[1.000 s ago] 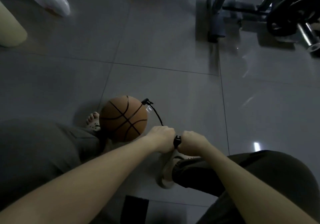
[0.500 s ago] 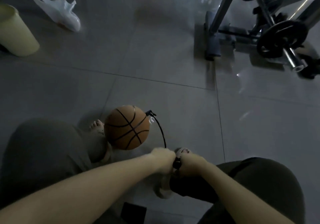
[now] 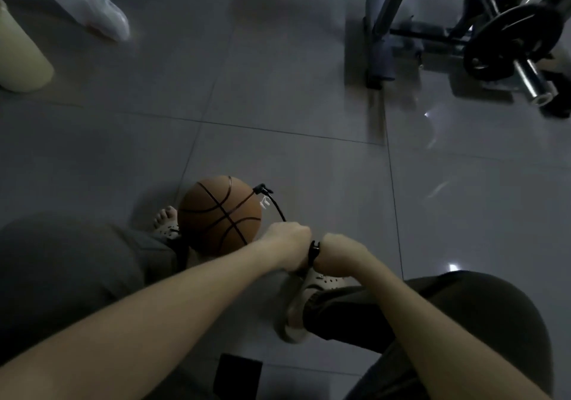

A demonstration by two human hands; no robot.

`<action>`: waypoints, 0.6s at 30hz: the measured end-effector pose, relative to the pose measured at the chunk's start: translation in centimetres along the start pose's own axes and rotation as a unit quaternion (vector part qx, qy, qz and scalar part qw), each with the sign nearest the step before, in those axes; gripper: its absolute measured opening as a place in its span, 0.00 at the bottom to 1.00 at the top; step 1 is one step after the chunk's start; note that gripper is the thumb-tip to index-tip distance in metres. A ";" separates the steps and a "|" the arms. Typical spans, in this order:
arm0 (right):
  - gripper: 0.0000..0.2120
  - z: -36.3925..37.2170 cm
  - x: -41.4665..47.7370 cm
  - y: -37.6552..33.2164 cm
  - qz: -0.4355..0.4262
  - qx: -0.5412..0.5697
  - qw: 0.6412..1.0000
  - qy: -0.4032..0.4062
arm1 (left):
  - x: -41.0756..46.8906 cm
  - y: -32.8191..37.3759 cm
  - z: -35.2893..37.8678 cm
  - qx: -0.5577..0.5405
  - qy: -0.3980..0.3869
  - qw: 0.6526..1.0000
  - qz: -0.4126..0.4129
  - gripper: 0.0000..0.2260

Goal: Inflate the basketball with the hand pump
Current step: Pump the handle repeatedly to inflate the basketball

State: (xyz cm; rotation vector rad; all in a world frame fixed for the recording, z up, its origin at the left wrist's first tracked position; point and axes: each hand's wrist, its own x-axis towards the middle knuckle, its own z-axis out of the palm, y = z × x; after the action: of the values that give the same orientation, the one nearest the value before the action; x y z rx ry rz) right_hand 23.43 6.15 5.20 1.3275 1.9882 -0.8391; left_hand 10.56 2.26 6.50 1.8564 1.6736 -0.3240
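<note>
My left hand (image 3: 289,245) and right hand (image 3: 340,254) grip the pump handle (image 3: 312,253), fingers curled. The basketball (image 3: 219,214) rests on the floor (image 3: 278,91) beside my left foot (image 3: 167,220), hose (image 3: 276,206) attached. I'd push straight down, full strokes, leaving that hose slack.

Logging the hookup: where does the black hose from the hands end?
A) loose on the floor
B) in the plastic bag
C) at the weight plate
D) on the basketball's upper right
D: the hose curves from the left hand up to a fitting on the basketball.
</note>
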 end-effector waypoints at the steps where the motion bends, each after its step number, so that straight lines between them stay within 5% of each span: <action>1: 0.11 0.9 0.8 0.3 -0.003 0.000 1.000 0.003 | 0.4 -0.3 1.1 -0.002 0.005 1.000 -0.001 0.06; 9: 0.13 5.5 2.4 1.8 -0.013 -0.054 0.998 0.025 | 1.1 0.1 6.3 -0.007 -0.001 1.000 -0.019 0.07; 12: 0.13 5.8 1.3 1.2 0.007 -0.063 0.997 -0.041 | 0.2 0.3 6.4 -0.017 -0.054 0.998 -0.006 0.08; 14: 0.12 5.1 -0.1 0.6 -0.002 -0.041 0.997 -0.070 | -0.7 0.2 5.4 -0.019 -0.090 0.996 0.006 0.03; 18: 0.06 -2.1 -5.0 -0.4 -0.039 -0.022 0.998 -0.052 | -2.7 0.7 -1.5 -0.026 -0.070 0.997 0.028 0.11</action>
State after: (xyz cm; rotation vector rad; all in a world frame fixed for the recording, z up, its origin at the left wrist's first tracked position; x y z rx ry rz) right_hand 24.36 4.84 10.38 1.1649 1.9754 -0.8784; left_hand 10.48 0.91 9.41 1.7967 1.5198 -0.3757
